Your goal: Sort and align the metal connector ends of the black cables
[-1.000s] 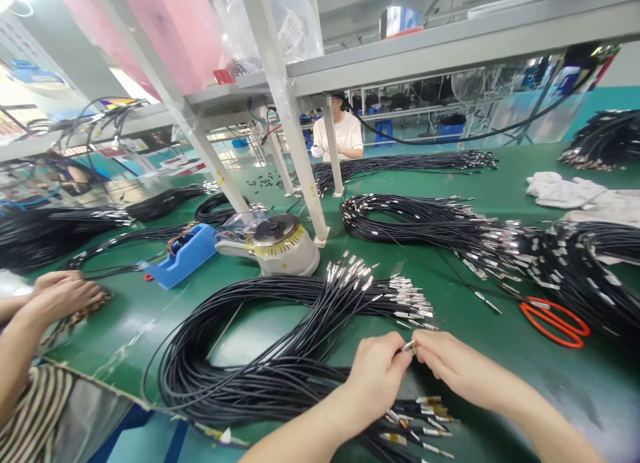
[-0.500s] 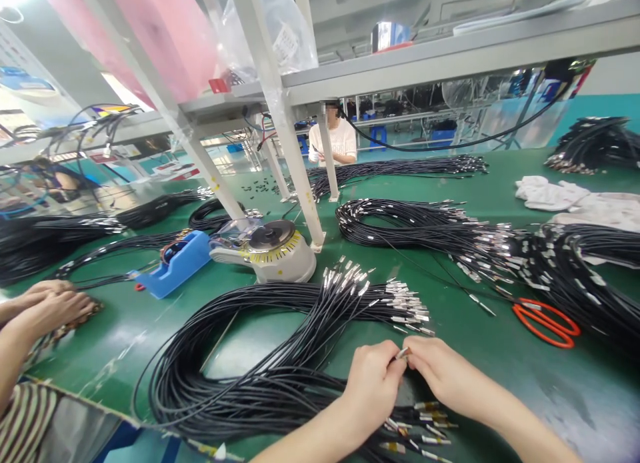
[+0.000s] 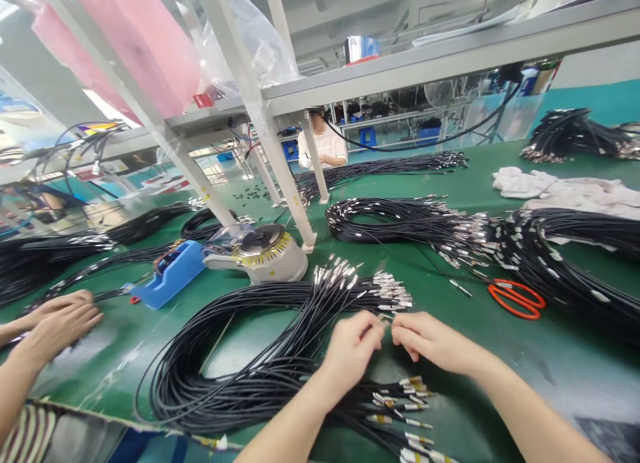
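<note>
My left hand [image 3: 354,351] is closed in a pinch over the near cable bundle. A small, blurred, pale cable end [image 3: 385,317] shows at its fingertips. Just to the right, my right hand [image 3: 434,341] has its fingers drawn together, a small gap from the left; whatever they hold, if anything, is hidden. Under and left of my hands, a looped bundle of black cables [image 3: 173,376] lies on the green table [image 3: 480,389]. Its upper silvery ends [image 3: 393,291] lie just beyond my hands, and more ends with yellowish bands [image 3: 410,401] lie below them.
A round tape dispenser [image 3: 273,259] and a blue tape holder [image 3: 170,276] stand behind the bundle. Orange-handled scissors [image 3: 516,299] lie right, near more cable bundles [image 3: 555,263] and white cloth [image 3: 575,189]. A co-worker's hands [image 3: 63,319] are at left; another person [image 3: 325,146] sits across.
My hands have moved slightly up and left and drawn apart; the cable end that showed between both now shows only at the left fingertips. The view has shifted. The co-worker's hands have shifted.
</note>
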Motion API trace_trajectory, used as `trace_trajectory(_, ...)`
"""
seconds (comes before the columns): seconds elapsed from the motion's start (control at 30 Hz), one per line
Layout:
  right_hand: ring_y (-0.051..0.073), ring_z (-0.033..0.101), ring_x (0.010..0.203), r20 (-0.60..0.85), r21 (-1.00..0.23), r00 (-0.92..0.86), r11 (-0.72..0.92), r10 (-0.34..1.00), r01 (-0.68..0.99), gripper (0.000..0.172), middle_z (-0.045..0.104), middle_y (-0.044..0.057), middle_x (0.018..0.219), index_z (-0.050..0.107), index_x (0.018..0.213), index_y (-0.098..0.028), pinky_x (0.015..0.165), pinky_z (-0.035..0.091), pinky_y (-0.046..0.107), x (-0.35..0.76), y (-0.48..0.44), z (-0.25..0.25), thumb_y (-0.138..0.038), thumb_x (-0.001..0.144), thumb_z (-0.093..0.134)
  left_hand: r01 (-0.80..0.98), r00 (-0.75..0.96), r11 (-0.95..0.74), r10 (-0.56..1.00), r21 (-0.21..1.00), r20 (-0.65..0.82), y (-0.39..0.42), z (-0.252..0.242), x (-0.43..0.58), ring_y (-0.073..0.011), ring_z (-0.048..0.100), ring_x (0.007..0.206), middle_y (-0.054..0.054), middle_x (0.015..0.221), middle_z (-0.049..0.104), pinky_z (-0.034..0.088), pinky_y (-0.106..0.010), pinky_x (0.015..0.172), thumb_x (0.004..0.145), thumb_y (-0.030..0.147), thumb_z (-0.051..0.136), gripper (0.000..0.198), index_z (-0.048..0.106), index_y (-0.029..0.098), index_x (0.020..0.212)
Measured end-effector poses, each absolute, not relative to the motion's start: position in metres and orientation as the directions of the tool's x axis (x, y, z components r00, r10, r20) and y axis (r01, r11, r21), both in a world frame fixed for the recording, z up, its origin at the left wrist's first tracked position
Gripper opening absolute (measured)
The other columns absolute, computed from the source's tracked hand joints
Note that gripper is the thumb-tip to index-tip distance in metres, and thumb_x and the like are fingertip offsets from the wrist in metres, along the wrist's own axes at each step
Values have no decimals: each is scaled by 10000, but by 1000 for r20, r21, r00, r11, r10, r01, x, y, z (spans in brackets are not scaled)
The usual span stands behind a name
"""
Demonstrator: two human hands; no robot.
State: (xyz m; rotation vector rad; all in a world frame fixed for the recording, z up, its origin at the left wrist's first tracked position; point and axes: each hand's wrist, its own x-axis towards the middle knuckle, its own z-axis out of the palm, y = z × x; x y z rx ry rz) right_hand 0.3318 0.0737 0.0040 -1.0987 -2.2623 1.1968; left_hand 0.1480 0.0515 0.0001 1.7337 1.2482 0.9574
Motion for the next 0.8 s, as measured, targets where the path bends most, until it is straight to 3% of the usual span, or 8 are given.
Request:
trace_trajectory(0.1, 125, 517, 559, -172, -744, -702, 376, 691, 552, 120, 563, -21, 605, 592, 744, -174, 513, 365, 204, 339, 75, 7, -234, 789, 499, 392, 10, -321, 939, 862, 345, 57, 39, 112, -152, 573, 853, -17, 777, 639, 409, -240, 795, 756, 163, 550, 161, 598, 165, 603)
trace_trajectory(0.17, 145, 533, 614, -255, -620, -714, 456, 652, 638, 101, 597, -9, 656, 635, 759, -185, 509, 346, 207, 340, 73, 4, -178, 681, 572, 380, -176, -358, 877, 853, 446, 66, 66, 77, -131, 571, 770, -13, 764, 629, 426, -206, 664, 734, 188, 590, 117, 607, 163, 621)
trace_trajectory(0.23, 166, 547, 663, -297, -537, -706, 499, 643, 680, 153, 616, 9, 688, 656, 721, -187, 513, 336, 215, 338, 70, 0, -118, 612, 574, 269, -367, -381, 809, 885, 460, 77, 87, 44, -70, 471, 506, 11, 695, 598, 319, -164, 424, 708, 232, 623, 77, 593, 163, 694)
trace_trajectory(0.33, 182, 561, 682, -277, -518, -701, 513, 657, 685, 166, 629, 36, 690, 647, 595, -174, 524, 334, 229, 334, 65, -5, -51, 558, 541, 270, -494, -392, 728, 880, 476, 91, 95, 18, -39, 373, 401, 16, 680, 582, 314, -170, 389, 682, 282, 640, 172, 579, 148, 770)
trace_trajectory(0.43, 175, 559, 643, -228, -519, -682, 506, 695, 689, 175, 631, 38, 654, 626, 547, -170, 521, 333, 230, 334, 66, -5, -30, 543, 521, 375, -290, -212, 898, 903, 332, 92, 77, 37, -104, 582, 671, -64, 1062, 579, 469, -232, 623, 614, 224, 695, 472, 534, 168, 1054)
trace_trajectory(0.5, 161, 549, 620, -173, -533, -660, 495, 731, 687, 174, 629, 29, 651, 619, 581, -172, 517, 334, 224, 337, 69, -3, -39, 579, 506, 409, -68, -165, 975, 897, 211, 83, 59, 69, -144, 596, 837, -93, 1188, 524, 469, -267, 729, 711, 228, 611, 572, 395, 201, 1240)
trace_trajectory(0.63, 135, 537, 606, -52, -582, -619, 480, 784, 657, 153, 616, 1, 659, 587, 715, -177, 544, 366, 210, 342, 74, 3, -90, 713, 462, 567, 532, -307, 845, 764, -56, 60, 33, 134, -170, 581, 822, -56, 947, 638, 436, -284, 767, 822, 249, 449, 224, 583, 175, 986)
trace_trajectory(0.8, 132, 558, 616, 80, -769, -559, 408, 825, 492, 122, 607, -7, 670, 545, 758, -180, 572, 399, 209, 342, 75, 9, -144, 802, 437, 607, 571, -313, 811, 730, -127, 54, 14, 159, -121, 523, 612, 19, 612, 557, 399, -227, 646, 873, 248, 323, 288, 572, 168, 754)
